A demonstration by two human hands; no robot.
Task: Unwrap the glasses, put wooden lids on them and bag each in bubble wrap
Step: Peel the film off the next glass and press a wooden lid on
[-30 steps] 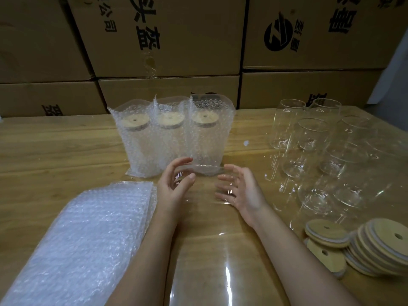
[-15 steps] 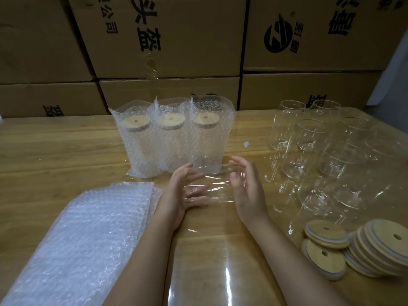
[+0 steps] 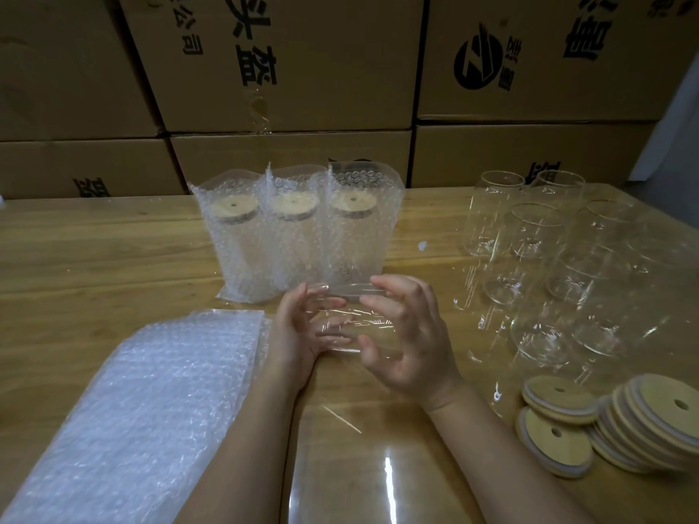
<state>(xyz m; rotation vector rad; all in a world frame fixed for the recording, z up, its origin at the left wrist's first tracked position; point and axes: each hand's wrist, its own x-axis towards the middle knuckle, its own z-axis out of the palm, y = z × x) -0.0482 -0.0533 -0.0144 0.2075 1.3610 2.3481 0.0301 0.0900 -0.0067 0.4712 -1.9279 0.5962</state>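
Note:
A clear glass in thin plastic film (image 3: 346, 323) sits between my hands at the table's middle. My left hand (image 3: 299, 334) cups its left side with curled fingers. My right hand (image 3: 406, 334) wraps round its right side, thumb underneath. Three lidded glasses in bubble-wrap bags (image 3: 295, 232) stand in a row just behind. Several bare glasses (image 3: 548, 266) stand at the right. Wooden lids (image 3: 624, 421) with a centre hole lie stacked at the near right. A pile of bubble-wrap bags (image 3: 143, 402) lies at the near left.
Stacked cardboard boxes (image 3: 287, 70) wall off the back of the wooden table (image 3: 94, 251). A sheet of clear film (image 3: 370, 467) lies flat between my forearms at the near edge.
Both hands have closed in from apart onto the film-wrapped glass. The right hand has turned its palm inward and curled round it.

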